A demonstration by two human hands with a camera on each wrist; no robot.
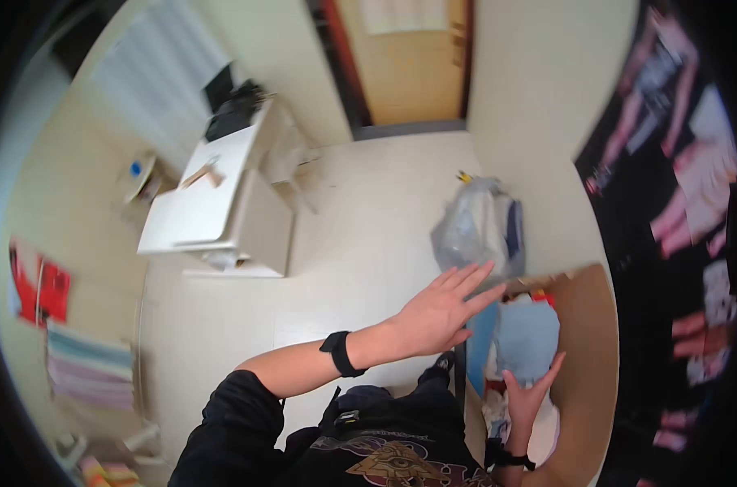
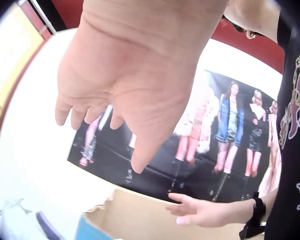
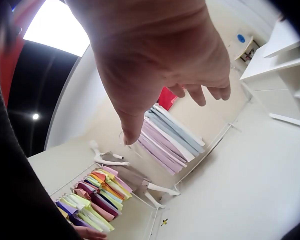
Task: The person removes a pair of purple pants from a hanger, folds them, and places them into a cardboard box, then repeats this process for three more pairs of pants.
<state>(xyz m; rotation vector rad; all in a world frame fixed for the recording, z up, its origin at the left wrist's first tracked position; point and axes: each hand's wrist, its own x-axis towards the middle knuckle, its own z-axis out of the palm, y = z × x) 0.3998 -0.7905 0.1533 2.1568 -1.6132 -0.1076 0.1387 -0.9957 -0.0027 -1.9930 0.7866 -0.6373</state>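
My left hand (image 1: 433,318) is stretched out with its fingers spread, over the near-left rim of a large cardboard box (image 1: 589,357). Nothing shows in its palm in the left wrist view. Lower right, my right hand (image 1: 532,399) has its thumb and fingers spread apart. Its fingertips overlap the lower edge of a light blue, cloth-like piece (image 1: 527,334) in the head view. In the left wrist view the right hand (image 2: 205,212) appears above the box rim, holding nothing visible. Other white and red pieces lie in the box around the blue one.
A grey plastic bag (image 1: 470,231) stands on the floor beyond the box. A white desk (image 1: 198,215) bears black items at the left. Hanging clothes (image 3: 97,200) and a mannequin (image 3: 122,170) line another wall. A large poster (image 1: 669,203) covers the right wall.
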